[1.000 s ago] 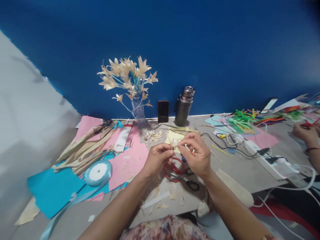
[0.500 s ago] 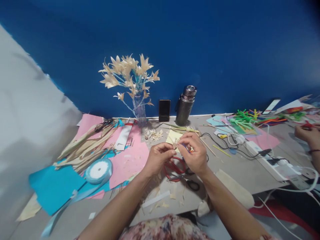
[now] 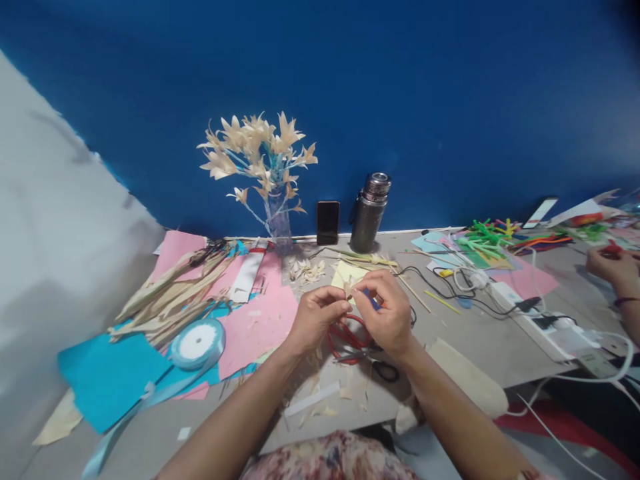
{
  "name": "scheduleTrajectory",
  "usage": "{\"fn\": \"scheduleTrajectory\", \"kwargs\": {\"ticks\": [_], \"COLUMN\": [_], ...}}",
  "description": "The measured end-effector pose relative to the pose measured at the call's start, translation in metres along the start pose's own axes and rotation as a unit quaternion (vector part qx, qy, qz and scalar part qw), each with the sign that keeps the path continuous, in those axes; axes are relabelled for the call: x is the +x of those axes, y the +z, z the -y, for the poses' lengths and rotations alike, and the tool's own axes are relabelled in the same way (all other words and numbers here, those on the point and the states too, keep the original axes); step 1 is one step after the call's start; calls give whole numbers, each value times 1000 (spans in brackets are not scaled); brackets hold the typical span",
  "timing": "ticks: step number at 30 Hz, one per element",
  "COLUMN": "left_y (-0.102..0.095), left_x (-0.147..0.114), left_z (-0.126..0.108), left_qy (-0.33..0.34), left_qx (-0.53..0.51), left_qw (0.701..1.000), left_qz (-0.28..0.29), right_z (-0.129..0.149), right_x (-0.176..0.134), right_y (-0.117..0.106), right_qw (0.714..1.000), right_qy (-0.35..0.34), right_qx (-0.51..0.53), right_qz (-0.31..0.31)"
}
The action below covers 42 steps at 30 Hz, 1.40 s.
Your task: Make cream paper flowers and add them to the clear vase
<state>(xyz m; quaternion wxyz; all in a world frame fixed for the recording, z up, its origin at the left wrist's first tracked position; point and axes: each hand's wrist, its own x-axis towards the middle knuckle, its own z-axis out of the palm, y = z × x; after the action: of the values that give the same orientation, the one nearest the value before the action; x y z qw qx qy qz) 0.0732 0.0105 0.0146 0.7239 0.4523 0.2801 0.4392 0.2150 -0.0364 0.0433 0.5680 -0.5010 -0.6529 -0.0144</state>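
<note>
Between both hands is a small pale husk flower (image 3: pixel 349 285), its petals pointing up and its base pinched by fingertips. My left hand (image 3: pixel 316 319) closes thumb and forefinger on it from the left. Opposite, my right hand (image 3: pixel 389 312) pinches it from the right, with a bit of something blue showing behind its fingers. Below the hands lie scissors with black handles (image 3: pixel 386 371) and a red loop-shaped item (image 3: pixel 336 341), partly hidden. A yellow paper square (image 3: pixel 345 270) lies just behind the flower.
At the back stand a glass vase (image 3: pixel 280 223) of pale flowers, a phone (image 3: pixel 328 223) and a metal flask (image 3: pixel 371 213). Left are dried husks (image 3: pixel 165 293) and a blue ribbon roll (image 3: pixel 197 343); right, a power strip (image 3: pixel 533 320) and a co-worker's hand (image 3: pixel 611 267).
My right fingers have shifted slightly around the flower, and its petals now show more plainly. The left hand keeps its pinch; the view has moved slightly.
</note>
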Motion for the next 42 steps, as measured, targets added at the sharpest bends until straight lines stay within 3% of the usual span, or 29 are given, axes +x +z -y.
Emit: {"fn": "scheduleTrajectory", "kwargs": {"ticks": [12, 23, 32, 35, 37, 40, 42], "left_y": [-1, 4, -1, -4, -6, -5, -5], "left_x": [-1, -5, -4, -4, -4, -4, -5], "left_z": [4, -2, -4, -4, -4, -3, -2], "left_qy": [43, 65, 78, 64, 55, 39, 16], "left_qx": [59, 77, 61, 24, 9, -18, -35], "left_qw": [997, 995, 994, 997, 998, 999, 999], "left_qz": [-9, -9, -39, -22, -8, 13, 21], "right_z": [4, 2, 9, 7, 4, -2, -4], "right_x": [0, -6, -9, -10, -8, -3, 1], "right_y": [3, 6, -1, -6, -8, -10, -10], "right_qw": [1000, 996, 999, 999, 992, 952, 923], "right_qy": [16, -52, -14, 28, 95, 204, 247], "right_qx": [-7, -61, -3, 29, 81, 194, 249], "right_qz": [-25, -47, -37, -35, 17, 123, 158]}}
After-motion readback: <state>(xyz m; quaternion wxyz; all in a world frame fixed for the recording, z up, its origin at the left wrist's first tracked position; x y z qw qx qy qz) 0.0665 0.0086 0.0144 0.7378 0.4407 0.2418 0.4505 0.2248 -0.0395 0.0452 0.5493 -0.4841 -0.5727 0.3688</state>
